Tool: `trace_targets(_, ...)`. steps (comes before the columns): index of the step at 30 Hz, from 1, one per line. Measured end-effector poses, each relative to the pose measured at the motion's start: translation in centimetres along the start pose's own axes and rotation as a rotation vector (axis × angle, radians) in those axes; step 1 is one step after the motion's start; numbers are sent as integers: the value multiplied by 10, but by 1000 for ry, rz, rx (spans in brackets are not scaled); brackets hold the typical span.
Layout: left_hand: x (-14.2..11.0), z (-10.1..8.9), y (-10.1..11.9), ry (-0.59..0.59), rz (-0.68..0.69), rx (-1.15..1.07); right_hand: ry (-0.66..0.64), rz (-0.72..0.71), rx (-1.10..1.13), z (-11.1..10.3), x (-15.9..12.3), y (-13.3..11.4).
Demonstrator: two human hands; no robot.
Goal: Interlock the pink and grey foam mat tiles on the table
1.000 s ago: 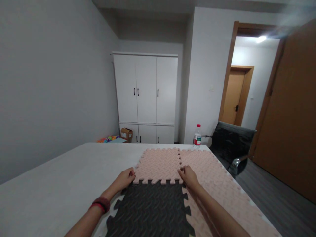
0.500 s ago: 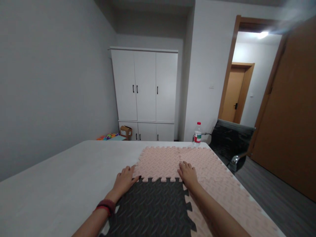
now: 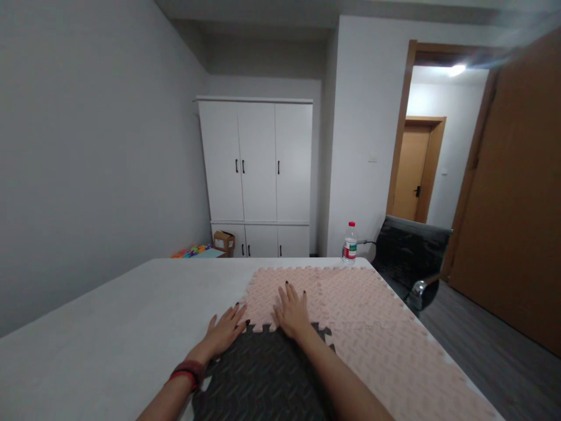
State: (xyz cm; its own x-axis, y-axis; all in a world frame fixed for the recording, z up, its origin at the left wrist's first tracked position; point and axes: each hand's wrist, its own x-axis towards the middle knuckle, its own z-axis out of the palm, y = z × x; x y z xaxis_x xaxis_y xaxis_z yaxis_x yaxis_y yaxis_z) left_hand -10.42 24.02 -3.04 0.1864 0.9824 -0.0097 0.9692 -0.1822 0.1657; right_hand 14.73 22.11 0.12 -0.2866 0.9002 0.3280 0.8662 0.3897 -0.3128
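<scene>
Pink foam puzzle mats (image 3: 350, 304) lie joined on the grey table (image 3: 109, 327), with a dark grey mat (image 3: 263, 374) locked into their near edge. My left hand (image 3: 225, 330) lies flat and open at the left end of the seam between dark and pink mats. My right hand (image 3: 293, 313) presses flat with fingers spread on the far pink mat, just over the same seam. Neither hand holds anything. A red and dark band sits on my left wrist.
A water bottle (image 3: 349, 242) stands at the table's far right corner. A black office chair (image 3: 412, 257) sits beyond the right edge. White wardrobe (image 3: 258, 175), cardboard box (image 3: 223, 240) and colourful items on the floor behind. An open wooden door is at right.
My right hand slid left along the seam from the right corner to the middle of the pink mat. Both hands went from gripping the mat's edge to lying flat.
</scene>
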Motion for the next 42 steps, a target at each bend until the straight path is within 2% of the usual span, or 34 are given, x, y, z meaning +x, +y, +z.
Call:
trace_targets(3, 0, -4, 5, -3, -8, 7, -151, 73, 35, 24, -1, 5)
trace_targets(6, -2, -8, 16, 1, -31, 21, -161, 71, 44, 27, -3, 9)
trace_targets(10, -4, -9, 30, -10, -97, 31, -173, -7, 62, 2, -10, 9)
trace_targets(12, -5, -7, 31, -28, -108, 32, -169, -55, 61, -19, -20, 21)
trace_targets(14, -4, -7, 31, -48, -112, 37, -135, -69, 38, -45, -37, 49)
trace_targets(16, -2, -10, 31, -68, -113, 48, -104, -42, -6, -74, -61, 93)
trace_targets(20, 17, -29, 43, -76, -56, 74, -58, 196, -115, -124, -119, 197)
trace_targets(23, 49, -46, 73, -45, 79, 40, -49, 343, -166, -134, -156, 255)
trace_targets(26, 90, -48, 124, 14, 223, -20, -36, 432, -157, -121, -172, 288)
trace_targets(28, 116, -35, 166, 56, 285, -49, -29, 457, -137, -110, -173, 300)
trace_targets(30, 134, -11, 205, 83, 310, -66, -34, 462, -128, -104, -172, 306)
trace_targets(33, 146, 29, 243, 112, 293, -52, -49, 466, -129, -103, -170, 308)
trace_targets(36, 154, 48, 251, 128, 295, -19, -55, 453, -146, -106, -169, 307)
trace_targets(40, 179, 31, 247, 113, 342, 10, -73, 463, -136, -106, -168, 308)
trace_targets(42, 195, 23, 250, 147, 331, 10, -76, 473, -120, -105, -167, 308)
